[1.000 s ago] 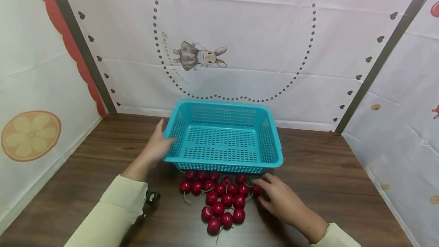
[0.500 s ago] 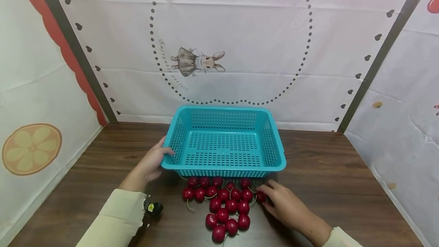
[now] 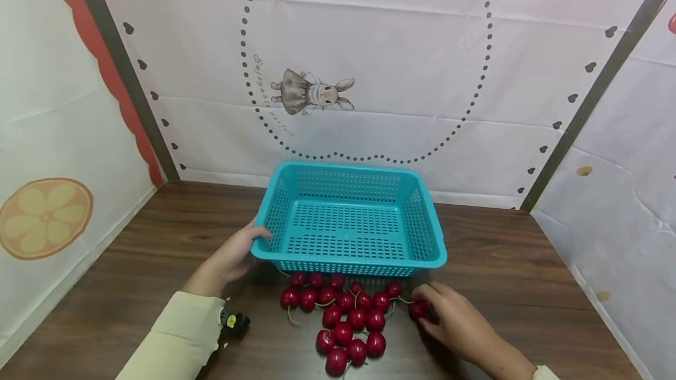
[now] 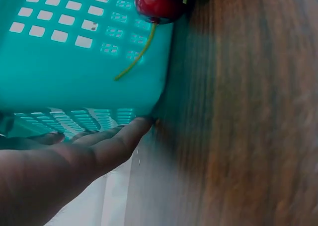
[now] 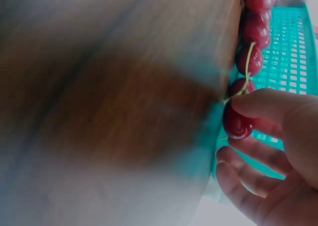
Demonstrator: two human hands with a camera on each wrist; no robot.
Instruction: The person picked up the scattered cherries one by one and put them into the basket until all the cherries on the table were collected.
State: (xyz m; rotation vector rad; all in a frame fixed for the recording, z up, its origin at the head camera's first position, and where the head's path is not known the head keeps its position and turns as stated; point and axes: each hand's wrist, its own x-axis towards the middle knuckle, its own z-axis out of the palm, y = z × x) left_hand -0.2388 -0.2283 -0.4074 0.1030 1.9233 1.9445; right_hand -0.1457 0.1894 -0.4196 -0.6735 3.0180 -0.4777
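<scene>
A blue-green plastic basket (image 3: pixel 343 263) with perforated walls stands on the wooden table, its inside bare. My left hand (image 3: pixel 235 253) holds its left side, thumb over the rim and fingers along the outer wall (image 4: pixel 107 144). In front of the basket lies a group of red cherries (image 3: pixel 356 319), several with green stems. At the group's right side, my right hand (image 3: pixel 462 321) pinches one cherry (image 5: pixel 237 120) between thumb and fingers, low at the table. A stem runs from beside this cherry toward a neighbouring cherry (image 3: pixel 393 289).
A small black device (image 3: pixel 235 322) sits at the left wrist by the sleeve. Behind the basket rises a white printed cloth wall (image 3: pixel 396 75), with more cloth walls on both sides. Brown table surface (image 3: pixel 528 286) extends to the right of the right hand.
My left hand has closed on the basket's left side. My right hand has moved right with its cherry, away from the group, and the neighbouring cherry has shifted slightly right. The head view shifted slightly.
</scene>
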